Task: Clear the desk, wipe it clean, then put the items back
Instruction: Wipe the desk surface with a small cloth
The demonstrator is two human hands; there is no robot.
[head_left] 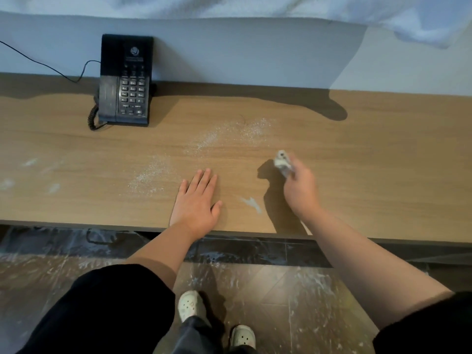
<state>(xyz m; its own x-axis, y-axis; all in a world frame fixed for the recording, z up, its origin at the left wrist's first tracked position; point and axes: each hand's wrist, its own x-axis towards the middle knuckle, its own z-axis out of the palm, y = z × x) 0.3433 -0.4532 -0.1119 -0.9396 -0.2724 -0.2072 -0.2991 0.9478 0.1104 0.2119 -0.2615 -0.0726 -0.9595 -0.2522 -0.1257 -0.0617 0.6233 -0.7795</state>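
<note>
Left hand (198, 200): lies flat, palm down, on the desk (383, 162), nearer the front edge than the telephone (126, 83) and to its right. The fingers are straight and close together, and the thumb is spread toward the other hand. The forearm crosses the front edge of the desk.

Right hand (302, 190): positioned farther right of the telephone than the left hand, wrist angled up from the front edge. The fingers are curled tight round a small crumpled white wipe (282, 163). The wipe projects from the far end of the fist, on the side facing the wall. A shadow lies on the desk just left of the hand. Whether the wipe touches the surface cannot be determined.

White powder (204, 144): scattered on the desk to the right of the telephone, between it and both hands. One patch lies just left of the left fingertips. A white smear (251, 203) lies between the two hands.

Telephone: black, corded, at the back of the desk against the wall, handset seated.
</note>
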